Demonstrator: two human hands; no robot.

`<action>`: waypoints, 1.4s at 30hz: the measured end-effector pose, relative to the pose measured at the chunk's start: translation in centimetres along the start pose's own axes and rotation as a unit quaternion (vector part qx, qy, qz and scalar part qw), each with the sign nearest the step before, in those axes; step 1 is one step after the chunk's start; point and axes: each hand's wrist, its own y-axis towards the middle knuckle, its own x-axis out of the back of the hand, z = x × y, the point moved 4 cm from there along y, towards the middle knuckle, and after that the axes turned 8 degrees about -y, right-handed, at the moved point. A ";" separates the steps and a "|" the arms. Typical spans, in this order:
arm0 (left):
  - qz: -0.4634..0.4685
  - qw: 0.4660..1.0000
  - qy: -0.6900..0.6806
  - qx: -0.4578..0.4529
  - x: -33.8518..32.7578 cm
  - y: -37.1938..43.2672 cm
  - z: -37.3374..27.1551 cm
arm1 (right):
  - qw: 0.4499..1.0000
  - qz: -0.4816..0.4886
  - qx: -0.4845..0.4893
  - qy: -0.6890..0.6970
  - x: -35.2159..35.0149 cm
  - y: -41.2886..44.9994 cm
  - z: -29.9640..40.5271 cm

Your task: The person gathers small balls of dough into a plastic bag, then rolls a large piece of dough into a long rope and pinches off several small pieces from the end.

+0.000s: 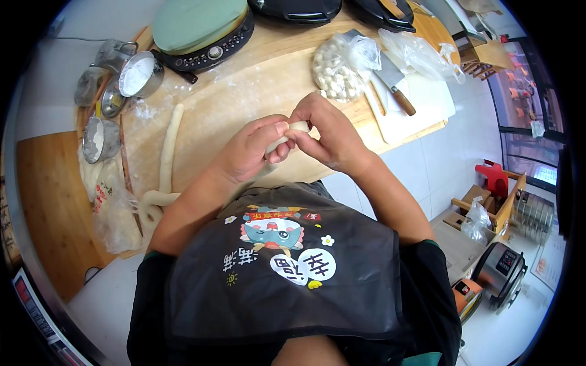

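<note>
My left hand (256,146) is closed around the end of a pale dough rope (275,142), above the front edge of the wooden worktop. Thumb and fingers of my right hand (322,137) pinch the rope's tip, touching my left fingertips. A second long dough rope (170,146) lies on the floured board to the left and curls near my left forearm, which hides part of it. Beyond my right hand sits a clear plastic bag of small white dough pieces (336,75), with one small piece (322,93) beside it.
A cleaver (391,75) lies on a white cutting board (403,119) at the right. An electric griddle (201,32) stands at the back. Metal bowls of flour (141,74), a thin rolling pin (124,160) and bagged dough (114,215) line the left side.
</note>
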 end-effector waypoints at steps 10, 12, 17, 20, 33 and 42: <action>-0.067 0.983 0.158 -0.067 1.7 1.1 -1.4 | 0.932 -0.042 -0.084 -0.350 -1.9 -1.7 -14.6; -0.132 0.982 0.129 -0.040 1.8 1.7 -1.6 | 0.903 -0.068 -0.062 -0.420 -0.7 -0.8 -12.2; -0.149 0.975 0.150 -0.062 0.5 3.0 -2.1 | 0.995 0.050 0.011 -0.086 0.3 2.2 -1.3; -0.088 0.989 0.097 -0.063 0.7 3.2 -2.0 | 0.994 0.048 -0.017 -0.092 1.0 2.2 -0.8; 0.044 0.985 0.160 0.048 2.5 1.0 -1.7 | 0.996 0.061 0.021 -0.057 0.4 1.9 -0.9; -0.009 1.000 -0.023 -0.016 1.9 2.2 -0.1 | 0.999 -0.011 0.023 -0.029 -0.2 1.5 -2.9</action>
